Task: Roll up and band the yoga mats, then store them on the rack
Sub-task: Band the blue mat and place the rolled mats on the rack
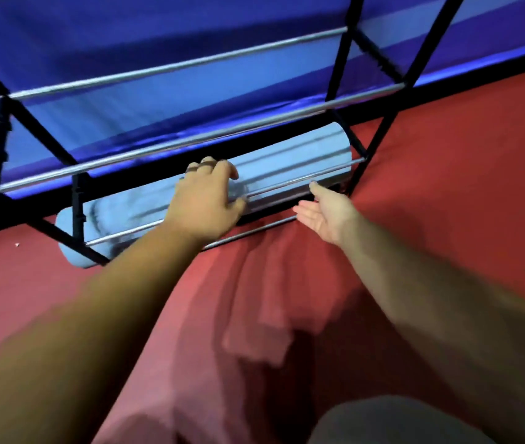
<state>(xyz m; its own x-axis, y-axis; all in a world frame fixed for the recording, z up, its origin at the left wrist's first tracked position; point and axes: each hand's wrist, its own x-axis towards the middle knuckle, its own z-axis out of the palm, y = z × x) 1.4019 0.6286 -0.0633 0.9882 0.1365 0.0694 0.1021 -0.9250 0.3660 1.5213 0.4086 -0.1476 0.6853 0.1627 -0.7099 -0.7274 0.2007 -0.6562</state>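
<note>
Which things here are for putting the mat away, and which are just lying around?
For the job: rolled blue mat; rack holding it; left hand gripping the mat; right hand, open beside it.
Just lying about: red floor; blue wall padding; tiny white scrap on the floor.

The left hand (pixel 205 203) hides part of the rolled mat (pixel 302 155); the rack (pixel 171 67) is cut off at 12 o'clock; both forearms (pixel 94 315) blur.

left hand (pixel 205 200): wore dark rings (pixel 206 161) on two fingers
clothing: grey garment (pixel 383 421) showed far behind the right fingers
</note>
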